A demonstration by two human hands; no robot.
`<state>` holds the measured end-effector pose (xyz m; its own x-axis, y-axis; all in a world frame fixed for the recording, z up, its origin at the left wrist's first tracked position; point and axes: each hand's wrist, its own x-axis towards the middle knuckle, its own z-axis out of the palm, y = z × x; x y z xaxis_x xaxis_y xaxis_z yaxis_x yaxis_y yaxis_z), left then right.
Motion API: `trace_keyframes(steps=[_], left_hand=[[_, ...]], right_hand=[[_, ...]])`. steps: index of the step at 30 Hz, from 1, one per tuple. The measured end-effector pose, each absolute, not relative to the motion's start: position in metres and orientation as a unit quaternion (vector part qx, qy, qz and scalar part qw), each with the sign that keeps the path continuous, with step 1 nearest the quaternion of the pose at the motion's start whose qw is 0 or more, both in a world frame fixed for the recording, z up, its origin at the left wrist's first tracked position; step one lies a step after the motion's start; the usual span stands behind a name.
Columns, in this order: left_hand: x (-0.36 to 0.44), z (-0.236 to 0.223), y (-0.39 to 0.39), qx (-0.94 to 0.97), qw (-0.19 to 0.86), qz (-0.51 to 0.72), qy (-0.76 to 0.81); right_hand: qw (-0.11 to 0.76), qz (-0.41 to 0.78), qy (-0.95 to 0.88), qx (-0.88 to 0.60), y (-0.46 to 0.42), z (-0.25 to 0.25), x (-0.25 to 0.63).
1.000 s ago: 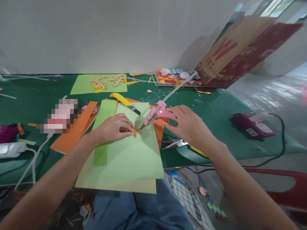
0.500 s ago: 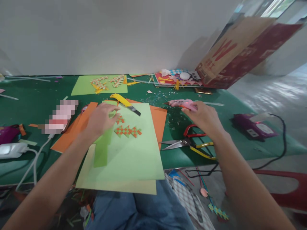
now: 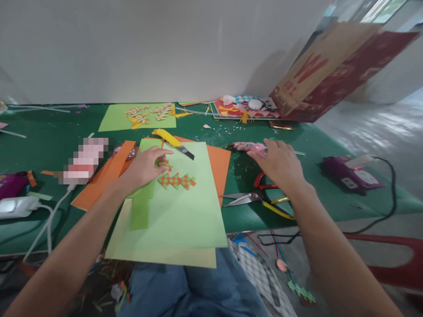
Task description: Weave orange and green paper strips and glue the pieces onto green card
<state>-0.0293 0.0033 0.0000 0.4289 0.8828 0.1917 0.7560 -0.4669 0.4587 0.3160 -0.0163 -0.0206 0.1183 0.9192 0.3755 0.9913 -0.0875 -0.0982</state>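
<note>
My left hand [image 3: 145,165] is over the left side of a pale green sheet [image 3: 185,215], index finger stretched out and thumb apart from it. Between them lies a small orange-and-green woven paper piece [image 3: 168,165], partly hidden by the fingers. A longer woven strip [image 3: 176,180] lies just below it, flat on the sheet. My right hand [image 3: 282,165] hovers open at the handle end of a pink glue gun [image 3: 247,146], which lies on its side on the green table. Scissors [image 3: 246,199] with red and yellow handles lie open-bladed below my right hand.
A yellow utility knife [image 3: 172,140] lies across the top of the sheets, blade out. Orange paper strips [image 3: 105,180] and a phone [image 3: 86,160] on a cable are at left. A purple box [image 3: 352,174] with a cord and a paper bag [image 3: 324,75] stand at right.
My right hand has let go of the glue gun, its fingers spreading and drawing slightly back. The glue gun now lies on the table. My left index finger has stretched out to the right.
</note>
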Motion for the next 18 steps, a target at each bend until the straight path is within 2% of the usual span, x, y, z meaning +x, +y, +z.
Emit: trace_keyframes(steps=[4, 8, 13, 18], left_hand=[[-0.024, 0.01, -0.003, 0.786, 0.226, 0.271, 0.507], [-0.019, 0.018, -0.009, 0.703, 0.345, 0.364, 0.504], [-0.016, 0.02, -0.013, 0.692, 0.411, 0.358, 0.473], [-0.016, 0.02, -0.015, 0.719, 0.415, 0.332, 0.447]], right_hand=[[0.266, -0.12, -0.679, -0.674, -0.019, -0.008, 0.295], [0.333, 0.021, -0.732, -0.595, -0.025, 0.009, 0.255], [0.33, 0.309, -0.749, -0.484, -0.034, 0.021, 0.206], [0.327, 0.386, -0.738, -0.447, -0.035, 0.023, 0.181]])
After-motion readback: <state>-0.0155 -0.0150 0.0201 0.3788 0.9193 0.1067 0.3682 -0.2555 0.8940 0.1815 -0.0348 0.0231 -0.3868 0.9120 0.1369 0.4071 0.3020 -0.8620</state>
